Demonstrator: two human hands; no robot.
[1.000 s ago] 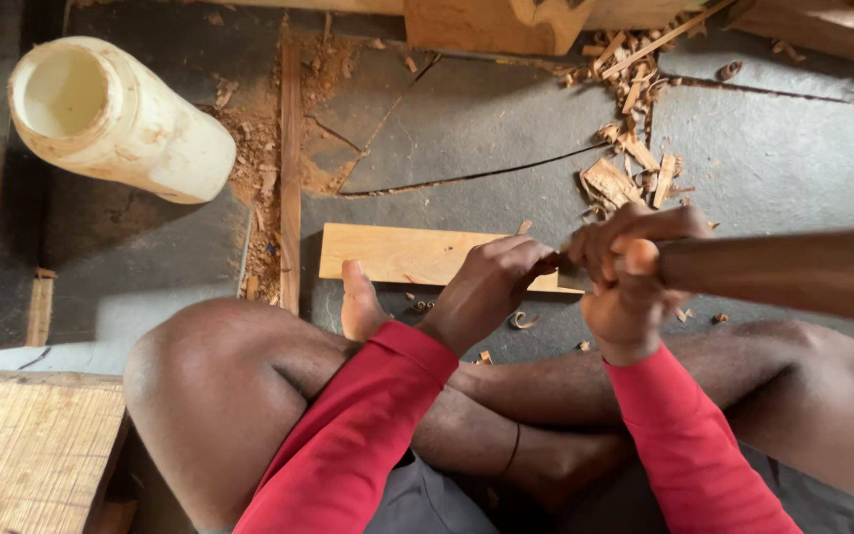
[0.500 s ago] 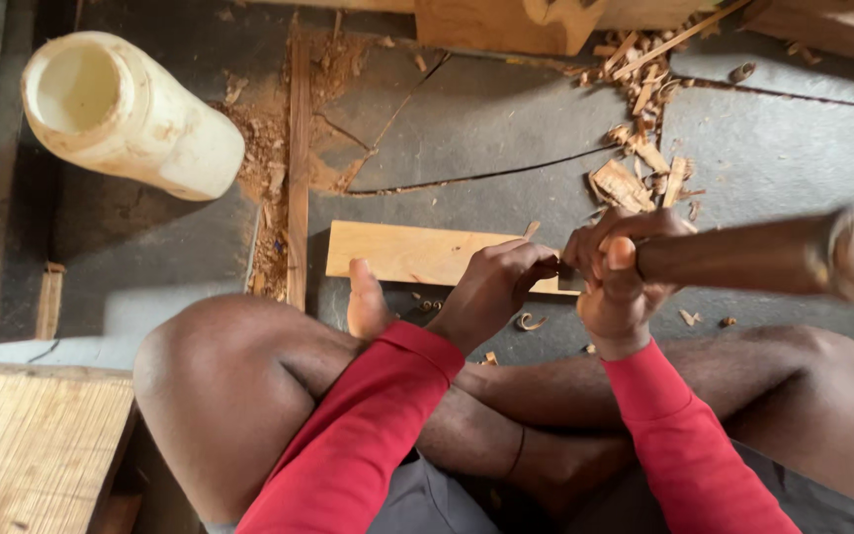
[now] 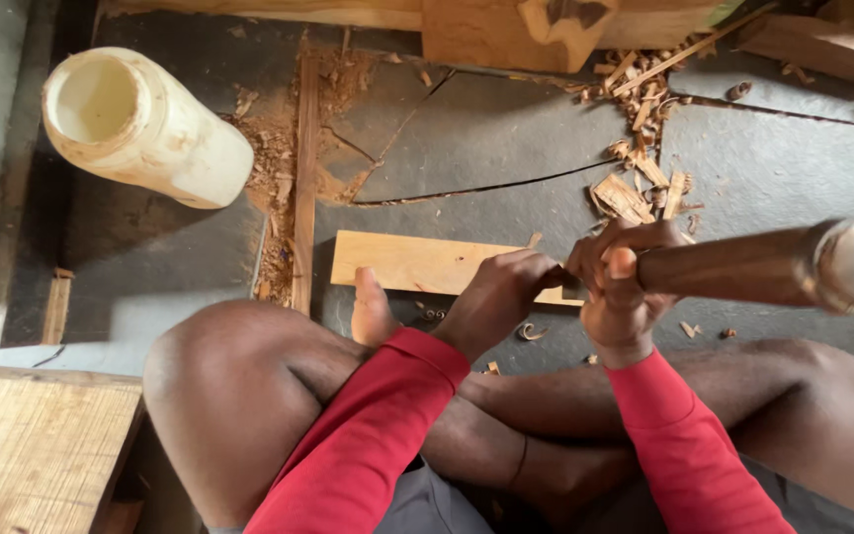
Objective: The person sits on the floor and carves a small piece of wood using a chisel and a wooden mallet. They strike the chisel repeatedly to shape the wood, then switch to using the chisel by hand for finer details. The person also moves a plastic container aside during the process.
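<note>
A dark reddish-brown handle with a pale, greyish-tan end is seen at 3 o'clock. A light yellow plank with fine grain lines is shown at the centre. A creamy off-white carved vessel is seen at 10 o'clock. Bright red sleeves are worn. The floor is dark grey, strewn with tan and orange-brown shavings at 1 o'clock.

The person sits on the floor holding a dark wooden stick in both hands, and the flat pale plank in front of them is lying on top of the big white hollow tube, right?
Not quite. In the head view, the plank lies flat on the floor, well apart from the hollow tube, which sits up to its left. The rest holds: both hands, left hand and right hand, grip the dark stick.
</note>
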